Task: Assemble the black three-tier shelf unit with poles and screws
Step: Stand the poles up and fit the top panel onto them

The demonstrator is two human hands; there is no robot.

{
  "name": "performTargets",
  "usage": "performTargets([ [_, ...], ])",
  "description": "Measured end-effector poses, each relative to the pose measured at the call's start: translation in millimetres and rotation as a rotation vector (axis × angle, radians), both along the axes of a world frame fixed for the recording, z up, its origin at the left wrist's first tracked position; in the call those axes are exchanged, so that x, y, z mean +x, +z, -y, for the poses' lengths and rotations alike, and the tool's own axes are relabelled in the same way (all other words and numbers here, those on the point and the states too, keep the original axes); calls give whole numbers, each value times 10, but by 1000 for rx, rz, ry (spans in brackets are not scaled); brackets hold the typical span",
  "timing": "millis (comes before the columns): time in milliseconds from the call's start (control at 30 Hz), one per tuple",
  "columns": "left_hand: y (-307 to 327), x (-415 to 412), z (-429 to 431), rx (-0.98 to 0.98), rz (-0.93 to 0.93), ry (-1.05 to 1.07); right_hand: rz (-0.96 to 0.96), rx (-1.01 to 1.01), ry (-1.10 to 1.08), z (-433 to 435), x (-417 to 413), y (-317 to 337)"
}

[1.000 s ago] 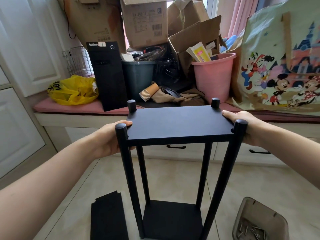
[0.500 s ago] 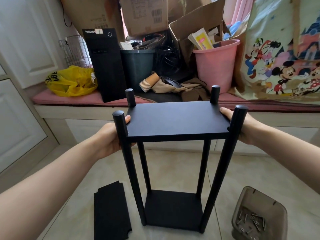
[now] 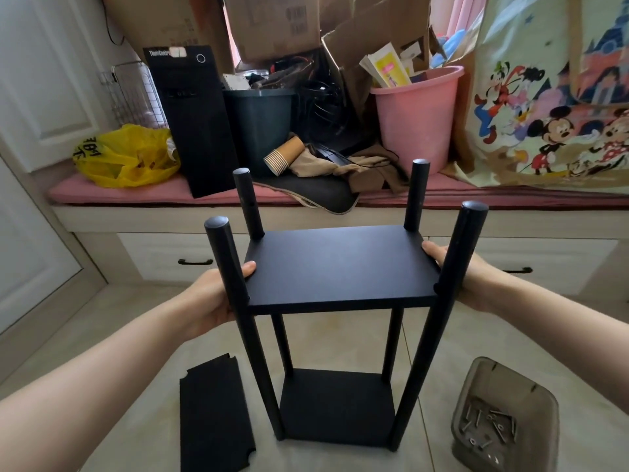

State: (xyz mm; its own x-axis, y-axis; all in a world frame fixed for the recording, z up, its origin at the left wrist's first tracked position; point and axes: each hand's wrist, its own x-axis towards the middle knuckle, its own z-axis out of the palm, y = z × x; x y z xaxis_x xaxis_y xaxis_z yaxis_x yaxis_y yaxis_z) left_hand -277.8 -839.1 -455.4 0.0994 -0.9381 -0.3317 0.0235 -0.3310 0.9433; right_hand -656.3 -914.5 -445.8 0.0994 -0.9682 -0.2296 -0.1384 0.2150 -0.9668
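Left hand (image 3: 218,294) and right hand (image 3: 469,270) each clasp a short edge of the flat black rectangular shelf board (image 3: 340,264), thumbs on top. It sits between four black round poles (image 3: 235,287), below their tops and well above the matching bottom board (image 3: 337,403). It looks stiff, light and likely smooth-faced, so grip both edges and keep it level.

Beige tiled floor (image 3: 112,301), white panelled doors (image 3: 41,80), pink-cushioned bench (image 3: 102,194) with drawers (image 3: 160,248), perhaps a pink curtain (image 3: 454,15) behind.

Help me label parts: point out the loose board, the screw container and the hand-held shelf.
loose board (image 3: 214,417), head view, middle of its flat face.
screw container (image 3: 500,386), head view, bare upper wall.
held shelf (image 3: 340,264), head view, centre of its top.
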Motion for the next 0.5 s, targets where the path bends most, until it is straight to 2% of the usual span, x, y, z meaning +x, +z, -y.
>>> performTargets([
  [167, -200, -8, -18, 34, 1, 24, 13, 51, -37, 17, -19, -213],
  [367, -269, 26, -16, 10, -40, 13, 83, 19, -64, 54, -11, -357],
  [500, -315, 14, 1, 33, -52, 8, 65, 85, -15, 53, 12, -442],
])
